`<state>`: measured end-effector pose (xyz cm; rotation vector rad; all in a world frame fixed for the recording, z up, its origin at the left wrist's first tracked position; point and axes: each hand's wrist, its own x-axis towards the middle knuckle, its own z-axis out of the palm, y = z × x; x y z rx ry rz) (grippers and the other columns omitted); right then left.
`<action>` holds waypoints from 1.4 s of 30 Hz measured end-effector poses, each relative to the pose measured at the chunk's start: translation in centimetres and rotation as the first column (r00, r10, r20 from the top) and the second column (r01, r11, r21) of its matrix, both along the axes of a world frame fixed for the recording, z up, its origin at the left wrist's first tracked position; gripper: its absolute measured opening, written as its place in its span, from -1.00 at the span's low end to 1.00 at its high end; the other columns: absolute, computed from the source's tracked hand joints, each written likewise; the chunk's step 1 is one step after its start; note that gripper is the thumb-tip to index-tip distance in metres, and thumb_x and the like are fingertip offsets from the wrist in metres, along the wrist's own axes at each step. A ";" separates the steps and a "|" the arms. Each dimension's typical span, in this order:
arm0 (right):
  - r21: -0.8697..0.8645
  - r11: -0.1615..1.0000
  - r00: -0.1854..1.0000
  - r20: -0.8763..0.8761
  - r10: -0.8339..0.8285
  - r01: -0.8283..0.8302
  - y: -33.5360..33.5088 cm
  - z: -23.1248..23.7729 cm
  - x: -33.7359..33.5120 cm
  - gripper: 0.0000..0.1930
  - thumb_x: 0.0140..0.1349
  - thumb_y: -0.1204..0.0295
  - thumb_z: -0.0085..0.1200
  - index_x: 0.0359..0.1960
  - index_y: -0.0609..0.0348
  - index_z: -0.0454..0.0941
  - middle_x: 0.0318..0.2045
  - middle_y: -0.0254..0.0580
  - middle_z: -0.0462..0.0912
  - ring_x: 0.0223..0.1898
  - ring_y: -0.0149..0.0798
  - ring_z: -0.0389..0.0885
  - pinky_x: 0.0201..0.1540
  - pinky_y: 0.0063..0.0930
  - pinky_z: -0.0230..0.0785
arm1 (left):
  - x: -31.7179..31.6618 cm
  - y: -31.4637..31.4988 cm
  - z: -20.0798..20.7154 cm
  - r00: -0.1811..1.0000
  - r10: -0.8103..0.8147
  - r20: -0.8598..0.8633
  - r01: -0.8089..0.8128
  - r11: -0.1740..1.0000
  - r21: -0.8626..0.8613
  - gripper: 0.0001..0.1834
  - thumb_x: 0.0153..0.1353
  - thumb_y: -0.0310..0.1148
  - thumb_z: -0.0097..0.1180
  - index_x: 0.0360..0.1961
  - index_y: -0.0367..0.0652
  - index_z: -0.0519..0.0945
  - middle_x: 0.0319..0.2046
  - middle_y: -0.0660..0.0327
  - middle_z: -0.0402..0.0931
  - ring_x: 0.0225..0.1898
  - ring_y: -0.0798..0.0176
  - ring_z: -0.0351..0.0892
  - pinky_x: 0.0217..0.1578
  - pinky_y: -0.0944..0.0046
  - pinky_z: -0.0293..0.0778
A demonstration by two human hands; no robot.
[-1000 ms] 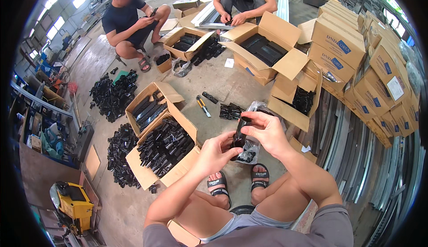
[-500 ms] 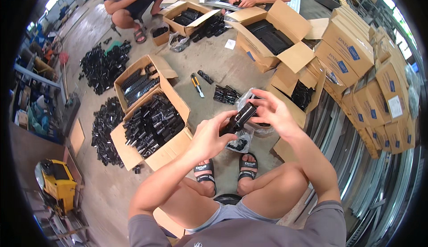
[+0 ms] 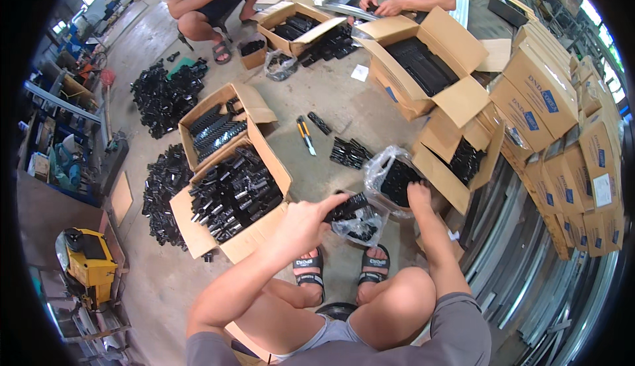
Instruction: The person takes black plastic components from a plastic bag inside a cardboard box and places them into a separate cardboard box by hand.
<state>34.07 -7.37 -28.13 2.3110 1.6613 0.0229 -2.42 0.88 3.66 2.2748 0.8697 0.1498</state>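
My left hand is closed around a glossy black tube-shaped part, its index finger stretched along the top. The part hangs above a small clear plastic bag with black bits inside, near my feet. To the right, my right hand reaches to the edge of a larger clear plastic bag filled with small black pieces. Its fingers are curled down at those pieces, and what they pinch is hidden. Several similar black parts lie in a cluster on the floor just beyond.
A yellow-handled utility knife lies on the floor. Open cartons of black parts stand at left, right and far right. Loose black piles lie left. Two people crouch opposite. Stacked cartons and metal profiles line the right.
My right hand has left the black part and gone down and right to the bag of small pieces. My left hand has lowered slightly, still holding the part. The view has shifted slightly.
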 end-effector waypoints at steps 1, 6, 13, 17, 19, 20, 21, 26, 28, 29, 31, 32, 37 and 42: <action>0.026 1.000 1.000 0.002 -0.001 0.001 0.7 -0.2 -1.0 -0.85 0.25 0.46 0.03 -0.23 0.11 0.65 -0.19 -0.09 0.71 -0.02 -0.10 0.66 0.00 -0.19 0.57 | -0.4 0.1 -0.2 0.999 0.004 -0.043 -0.004 1.000 0.010 -0.31 -0.01 -0.53 0.29 0.24 0.03 0.49 -0.38 -0.13 0.64 -0.31 -0.17 0.68 -0.24 -0.04 0.61; -0.039 0.998 0.998 -0.032 -0.045 0.044 0.9 -0.5 -0.4 -0.83 0.27 0.46 0.02 -0.17 0.14 0.63 -0.16 -0.06 0.71 0.00 -0.08 0.65 0.06 -0.19 0.53 | -0.8 0.4 -0.8 0.998 0.004 -0.070 -0.004 1.000 0.002 -0.31 -0.01 -0.53 0.29 0.24 0.03 0.49 -0.39 -0.14 0.64 -0.32 -0.18 0.67 -0.26 -0.06 0.60; -0.082 0.996 0.998 0.052 0.027 -0.023 -0.7 -0.9 -0.9 -0.71 0.35 0.35 -0.08 -0.03 0.09 0.64 -0.05 -0.04 0.71 0.11 -0.05 0.59 0.17 -0.12 0.39 | -0.2 0.0 -2.2 0.997 -0.056 0.060 0.051 0.996 0.078 -0.29 -0.07 -0.51 0.23 0.23 0.05 0.52 -0.36 -0.15 0.65 -0.33 -0.20 0.67 -0.22 -0.08 0.61; -0.092 0.994 0.999 -0.006 -0.051 0.050 2.2 -1.5 -1.9 -0.69 0.33 0.36 -0.07 -0.01 0.09 0.67 0.05 -0.02 0.66 0.21 -0.02 0.52 0.25 -0.09 0.34 | -2.0 -0.7 -0.8 0.999 -0.050 0.004 0.050 0.995 0.092 -0.29 -0.04 -0.45 0.21 0.24 0.20 0.52 -0.36 -0.10 0.67 -0.33 -0.24 0.66 -0.20 -0.17 0.59; -0.073 0.993 0.995 -0.015 -0.095 0.094 3.1 -4.0 -2.6 -0.68 0.33 0.38 -0.08 0.01 0.12 0.66 0.07 -0.07 0.62 0.18 -0.05 0.48 0.25 -0.09 0.30 | -2.5 -0.5 -0.6 0.992 -0.034 -0.122 0.047 0.993 0.105 -0.32 0.01 -0.35 0.32 0.24 0.19 0.51 -0.37 -0.06 0.68 -0.32 -0.21 0.68 -0.23 -0.12 0.60; -0.052 0.990 0.991 0.038 -0.129 0.131 0.8 -4.5 -0.3 -0.67 0.34 0.40 -0.10 0.02 0.13 0.66 0.05 -0.09 0.61 0.16 -0.06 0.49 0.25 -0.08 0.28 | -1.0 -0.3 -1.6 0.993 -0.079 -0.091 0.088 0.992 0.094 -0.32 0.00 -0.33 0.35 0.24 0.20 0.51 -0.37 -0.05 0.68 -0.31 -0.19 0.69 -0.24 -0.08 0.60; -0.043 0.990 0.991 0.006 -0.136 0.136 0.6 -4.0 -0.3 -0.68 0.33 0.41 -0.10 0.00 0.14 0.65 0.04 -0.09 0.61 0.15 -0.07 0.50 0.24 -0.09 0.29 | -1.0 -0.5 -1.6 0.993 -0.082 -0.087 0.089 0.993 0.076 -0.31 0.00 -0.32 0.37 0.24 0.21 0.51 -0.38 -0.04 0.69 -0.31 -0.18 0.69 -0.24 -0.06 0.60; 0.213 0.965 0.987 -0.089 -0.136 0.153 -1.3 -2.9 0.2 -0.75 0.28 0.43 -0.09 -0.11 0.21 0.60 -0.03 0.00 0.64 0.09 -0.04 0.57 0.21 -0.17 0.35 | 0.4 -1.2 -0.4 0.980 -0.117 -0.160 0.127 0.990 0.054 -0.27 -0.03 -0.31 0.45 0.24 0.23 0.52 -0.32 0.05 0.71 -0.25 -0.06 0.72 -0.18 0.08 0.61; 0.369 0.885 0.928 -0.338 -0.159 0.286 -0.5 -1.0 -1.5 -0.82 0.25 0.43 0.00 -0.20 0.26 0.55 -0.28 0.13 0.71 -0.15 0.08 0.72 -0.07 -0.08 0.56 | -0.8 -1.1 -0.6 0.991 -0.091 -0.102 0.102 0.990 0.101 -0.29 -0.01 -0.27 0.42 0.24 0.24 0.51 -0.38 0.00 0.69 -0.30 -0.15 0.70 -0.24 -0.03 0.60; 0.364 0.850 0.852 -0.496 -0.169 0.380 -0.1 0.2 -2.6 -0.82 0.26 0.41 0.05 -0.21 0.26 0.53 -0.33 0.14 0.70 -0.18 0.09 0.72 -0.12 -0.08 0.57 | -1.1 -1.2 -0.2 0.991 -0.073 -0.116 0.086 0.990 0.114 -0.30 -0.02 -0.28 0.42 0.23 0.23 0.52 -0.37 -0.01 0.69 -0.30 -0.15 0.69 -0.25 -0.03 0.60; 0.411 0.744 0.678 -0.731 -0.076 0.526 -0.4 1.9 -3.8 -0.80 0.26 0.36 0.14 -0.23 0.26 0.51 -0.41 0.15 0.69 -0.25 0.09 0.73 -0.19 -0.11 0.57 | -1.6 -1.1 -0.7 0.995 -0.077 -0.069 0.085 0.987 0.135 -0.31 -0.03 -0.32 0.40 0.22 0.20 0.53 -0.36 -0.05 0.68 -0.30 -0.17 0.69 -0.23 -0.05 0.59; 0.459 0.669 0.597 -0.802 0.029 0.584 -0.5 2.9 -4.4 -0.77 0.26 0.34 0.18 -0.24 0.26 0.50 -0.43 0.15 0.68 -0.28 0.08 0.73 -0.21 -0.14 0.56 | -1.7 -1.0 -0.8 0.996 -0.088 -0.033 0.093 0.984 0.154 -0.31 -0.03 -0.34 0.39 0.22 0.17 0.53 -0.36 -0.06 0.67 -0.30 -0.18 0.68 -0.22 -0.06 0.59; 0.273 0.670 0.180 -0.962 0.207 0.690 -2.7 12.6 -6.2 -0.76 0.33 0.46 0.10 -0.01 0.25 0.52 -0.42 -0.19 0.69 -0.40 -0.38 0.66 -0.32 -0.44 0.53 | 0.0 -1.4 -0.5 0.994 -0.085 -0.071 0.091 0.992 0.089 -0.35 -0.02 -0.44 0.32 0.20 0.07 0.55 -0.35 -0.12 0.66 -0.27 -0.21 0.67 -0.20 -0.09 0.59; 0.251 0.769 -0.079 -0.928 0.364 0.588 -2.1 25.3 -9.5 -0.87 0.37 0.51 0.06 -0.10 0.25 0.52 -0.38 -0.25 0.68 -0.42 -0.47 0.60 -0.38 -0.56 0.45 | -1.2 -1.8 0.3 0.996 -0.087 -0.015 0.089 0.980 0.180 -0.31 -0.03 -0.44 0.34 0.22 0.09 0.53 -0.38 -0.08 0.66 -0.30 -0.19 0.67 -0.26 -0.07 0.58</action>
